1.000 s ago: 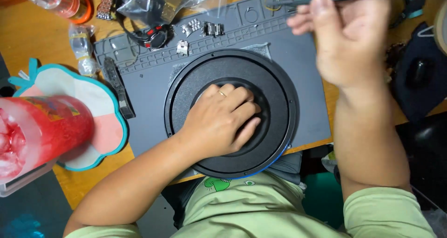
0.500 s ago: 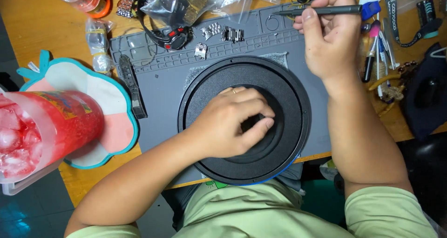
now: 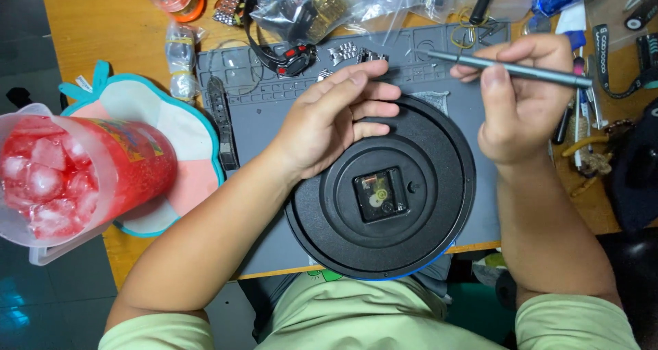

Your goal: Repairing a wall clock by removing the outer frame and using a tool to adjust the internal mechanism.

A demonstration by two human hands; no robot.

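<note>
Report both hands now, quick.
Left hand: open, empty, above the black clock back.
Right hand: closed on a grey screwdriver.

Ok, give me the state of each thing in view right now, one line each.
Wall clock: face down on the grey mat, square movement exposed in the back.
Left hand: open, fingers spread above the clock's upper left edge, holding nothing.
Right hand: shut on the grey screwdriver, which lies level.
Plastic cup: full of red drink and ice.
</note>
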